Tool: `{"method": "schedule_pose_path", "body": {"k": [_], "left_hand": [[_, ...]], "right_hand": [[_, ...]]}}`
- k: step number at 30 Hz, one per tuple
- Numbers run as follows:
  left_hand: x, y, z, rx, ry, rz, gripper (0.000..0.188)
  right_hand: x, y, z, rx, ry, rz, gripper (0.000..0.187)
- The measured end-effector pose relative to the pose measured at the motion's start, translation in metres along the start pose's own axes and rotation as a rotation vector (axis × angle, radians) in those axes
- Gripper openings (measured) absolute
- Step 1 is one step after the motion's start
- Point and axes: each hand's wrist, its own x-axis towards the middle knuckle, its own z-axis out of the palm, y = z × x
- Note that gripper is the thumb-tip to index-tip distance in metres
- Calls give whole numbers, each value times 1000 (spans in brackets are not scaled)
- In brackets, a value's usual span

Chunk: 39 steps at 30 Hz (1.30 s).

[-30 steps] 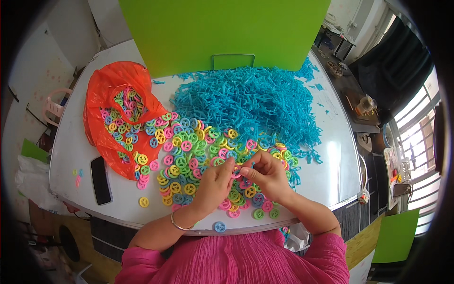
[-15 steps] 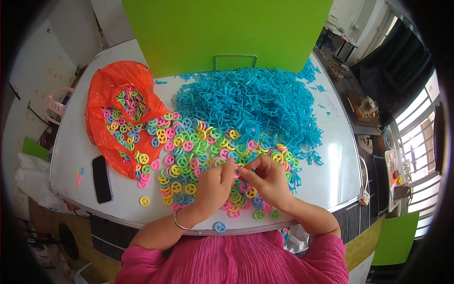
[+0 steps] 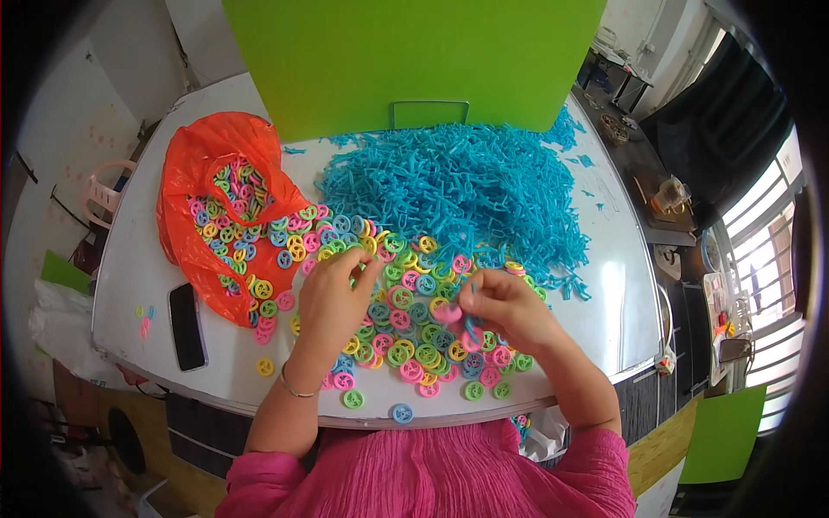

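My right hand [image 3: 511,312] is closed on a small blue plastic piece with pink wheels [image 3: 458,321], blurred by motion above the near right of the wheel pile. My left hand [image 3: 332,289] reaches over the left side of the pile, thumb and finger curled together; anything between their tips is too small to make out. Loose plastic toy wheels [image 3: 400,319] in pink, green, yellow and blue spread over the table under and between both hands. Behind them rises a large heap of thin, forked blue plastic pieces [image 3: 458,186].
At the left, a red plastic bag [image 3: 186,147] lies open with more wheels inside. A dark phone [image 3: 187,328] rests on the white table [image 3: 617,302] in front of it. A green board [image 3: 414,60] stands at the back. One blue wheel [image 3: 402,413] sits at the near edge.
My hands, together over the wheels half a second ago, are now apart. The left has moved left and farther away; the right has shifted slightly right, carrying the blue piece with pink wheels.
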Motion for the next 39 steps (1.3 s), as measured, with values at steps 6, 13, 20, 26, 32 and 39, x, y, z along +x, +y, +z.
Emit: {"method": "schedule_pose_path", "body": {"k": [6, 13, 20, 26, 32, 39], "left_hand": [[-4, -19, -12, 181, -156, 32, 23], [-8, -9, 4, 57, -255, 123, 28], [-5, -6, 12, 35, -236, 102, 21], [-2, 0, 18, -195, -106, 94, 20], [-5, 2, 19, -275, -99, 80, 20], [-3, -10, 20, -654, -179, -115, 24]], "right_hand": [[-67, -42, -18, -877, -519, -23, 15], [-126, -12, -35, -1286, -683, 411, 30], [-79, -33, -33, -1022, -277, -167, 22], [44, -8, -32, -1239, 432, -677, 18], [73, -4, -33, -1065, 477, -630, 24], [57, -25, -36, -157, 353, -298, 21]]}}
